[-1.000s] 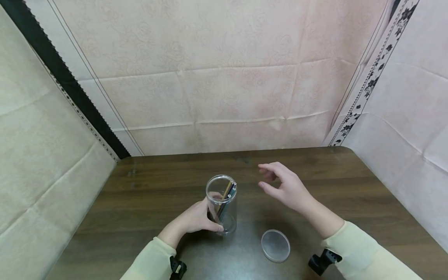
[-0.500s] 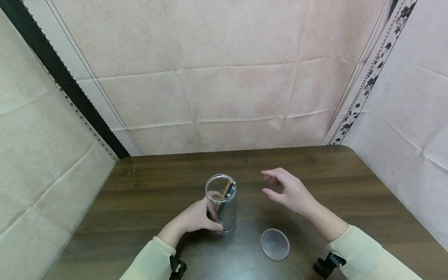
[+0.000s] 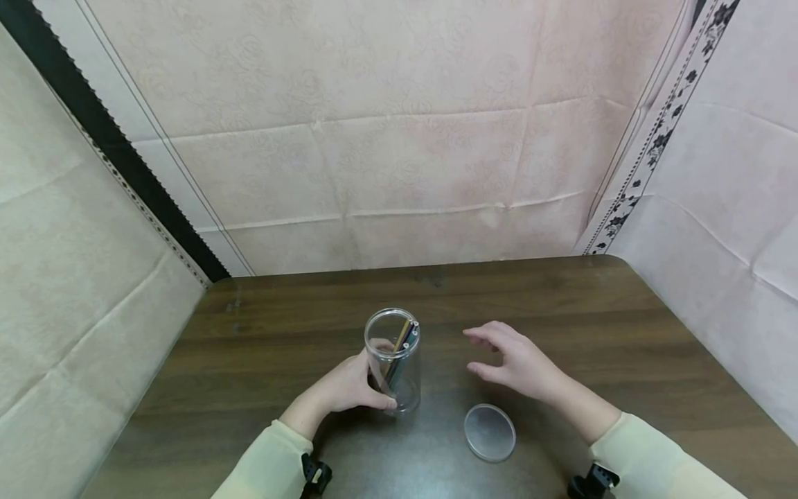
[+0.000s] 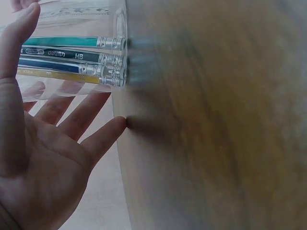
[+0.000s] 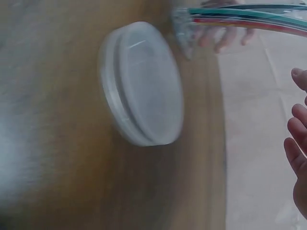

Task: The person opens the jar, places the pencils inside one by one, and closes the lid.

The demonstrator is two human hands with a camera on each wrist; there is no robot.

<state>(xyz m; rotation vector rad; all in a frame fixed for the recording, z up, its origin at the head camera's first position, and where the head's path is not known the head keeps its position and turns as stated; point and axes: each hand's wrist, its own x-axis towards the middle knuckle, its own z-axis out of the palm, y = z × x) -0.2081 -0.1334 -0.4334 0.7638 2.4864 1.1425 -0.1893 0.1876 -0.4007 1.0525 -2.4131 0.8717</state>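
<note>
A clear cylindrical jar (image 3: 409,388) stands upright and uncovered on the table. Several pencils (image 4: 67,53) lean inside it; green, black, blue and yellow ones show in the left wrist view, with metal ends at the jar's bottom. My left hand (image 3: 346,385) grips the jar low on its left side, thumb in front and fingers behind. To the right of the jar, my right hand (image 3: 520,362) hovers over the table with fingers apart and nothing in them. A round translucent lid (image 3: 490,433) lies between that hand and the near side of the table.
The brown wood-grain table (image 3: 280,326) is bounded at the back by a pale patterned cloth (image 3: 399,173). More cloth hangs at the left and right sides. A black strip (image 3: 125,152) runs down the left corner.
My right hand has come down and nearer to me, staying empty. The left hand, the jar and the lid have stayed in place.
</note>
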